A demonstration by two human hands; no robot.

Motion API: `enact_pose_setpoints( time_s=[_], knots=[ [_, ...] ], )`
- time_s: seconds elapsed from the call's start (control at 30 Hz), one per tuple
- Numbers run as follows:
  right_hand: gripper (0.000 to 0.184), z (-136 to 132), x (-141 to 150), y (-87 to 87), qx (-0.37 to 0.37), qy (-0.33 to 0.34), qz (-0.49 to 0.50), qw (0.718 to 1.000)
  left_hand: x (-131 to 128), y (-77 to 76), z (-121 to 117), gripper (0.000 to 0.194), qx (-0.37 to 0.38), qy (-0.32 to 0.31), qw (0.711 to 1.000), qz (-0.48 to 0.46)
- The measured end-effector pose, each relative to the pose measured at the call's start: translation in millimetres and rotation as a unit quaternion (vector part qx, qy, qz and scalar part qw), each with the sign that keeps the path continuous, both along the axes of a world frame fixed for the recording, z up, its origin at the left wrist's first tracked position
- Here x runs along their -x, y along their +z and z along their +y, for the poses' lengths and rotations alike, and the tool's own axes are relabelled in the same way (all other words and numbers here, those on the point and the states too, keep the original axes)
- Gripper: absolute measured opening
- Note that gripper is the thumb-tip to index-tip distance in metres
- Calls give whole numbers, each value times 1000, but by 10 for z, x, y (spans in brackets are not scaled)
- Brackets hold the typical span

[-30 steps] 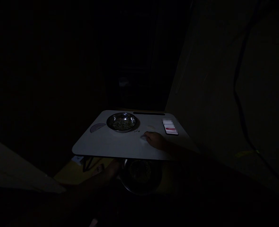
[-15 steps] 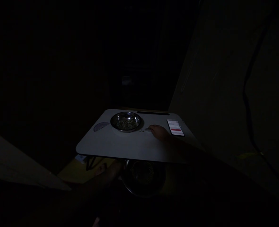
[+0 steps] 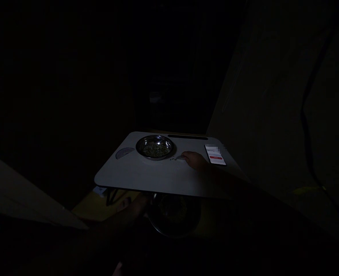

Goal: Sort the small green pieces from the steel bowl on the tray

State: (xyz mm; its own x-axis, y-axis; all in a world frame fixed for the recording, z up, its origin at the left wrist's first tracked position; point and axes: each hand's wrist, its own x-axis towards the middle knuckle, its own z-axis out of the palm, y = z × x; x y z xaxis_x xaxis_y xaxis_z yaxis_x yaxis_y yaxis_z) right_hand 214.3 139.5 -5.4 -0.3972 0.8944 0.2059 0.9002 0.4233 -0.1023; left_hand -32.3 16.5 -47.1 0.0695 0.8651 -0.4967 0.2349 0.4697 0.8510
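Observation:
On the white low table my right hand is closed around a small, pale, flat thing, whose kind I cannot make out in the dark. A few small bits lie just left of it. Close by stands a steel bowl with speckled, greenish grain-like pieces in its bottom. Below the table's front edge, my left hand is at the left rim of a second, larger steel bowl; its fingers are in deep shadow and look closed on that rim.
A lit phone lies at the table's right side. A half-round printed mark shows at its left, and a dark slot runs along the back edge. To the right is a wall with a hanging dark cable.
The whole view has shifted slightly, so the table and bowls sit a little further right. My right hand keeps its hold beside the bits; my left hand stays at the lower bowl.

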Motion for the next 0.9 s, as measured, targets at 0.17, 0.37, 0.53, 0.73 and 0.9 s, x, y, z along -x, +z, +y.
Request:
enact_pose_setpoints(
  time_s=[0.17,0.37,0.53,0.73,0.9],
  knots=[
    [24,-5,-28,-17,-1,7,2,1000,5,-55,15,18,-16,12,1000,6],
    [25,5,-51,-38,-10,20,1,1000,47,-26,-1,19,-21,-11,1000,8],
    [26,-5,-58,-29,-10,32,8,999,42,-24,-15,17,-16,3,1000,9],
    [25,-4,-37,-24,-8,30,3,1000,15,14,-36,27,-27,-29,998,-47],
    [25,-1,-6,-18,-8,30,-2,1000,30,-28,-10,26,-23,-15,999,-33]
  ],
)
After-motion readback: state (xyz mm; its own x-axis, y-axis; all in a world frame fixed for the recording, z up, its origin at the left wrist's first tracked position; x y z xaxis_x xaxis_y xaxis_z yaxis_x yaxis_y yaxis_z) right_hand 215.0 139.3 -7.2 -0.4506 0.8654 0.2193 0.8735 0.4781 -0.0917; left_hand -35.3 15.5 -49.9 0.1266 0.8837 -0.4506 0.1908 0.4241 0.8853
